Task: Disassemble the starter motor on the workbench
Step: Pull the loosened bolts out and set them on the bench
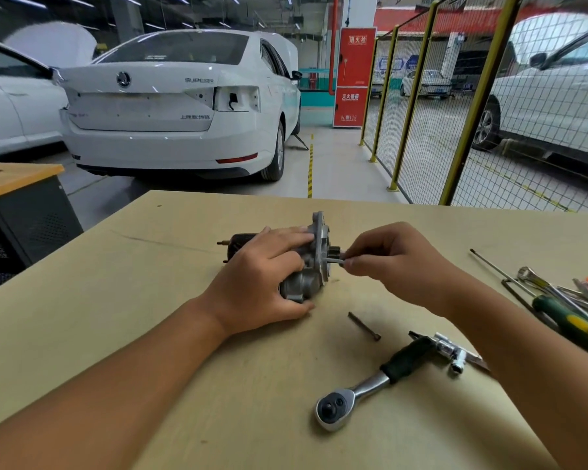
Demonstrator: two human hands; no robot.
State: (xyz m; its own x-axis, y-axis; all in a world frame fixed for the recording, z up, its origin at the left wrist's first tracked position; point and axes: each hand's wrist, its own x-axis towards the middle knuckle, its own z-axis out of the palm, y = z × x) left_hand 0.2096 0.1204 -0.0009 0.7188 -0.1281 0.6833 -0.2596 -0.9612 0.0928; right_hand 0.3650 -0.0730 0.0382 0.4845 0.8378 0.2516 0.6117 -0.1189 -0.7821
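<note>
Grey starter motor [306,262] lies gripped by the left hand [269,276] — right hand [394,262] pinches a bolt [335,261] at its flange.

Boot lid of white car [170,96]: SUPERB
Red cabinet [353,76] right of the car, top: 消火栓
Same cabinet, bottom: 火警119

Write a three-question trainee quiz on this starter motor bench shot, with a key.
1. True or false: the left hand grips the starter motor.
2. What does the right hand pinch? A) the ratchet wrench B) a thin bolt at the motor's flange C) the green-handled screwdriver
3. What lies on the workbench between motor and ratchet?

Key: 1 true; 2 B; 3 a loose bolt.
</note>
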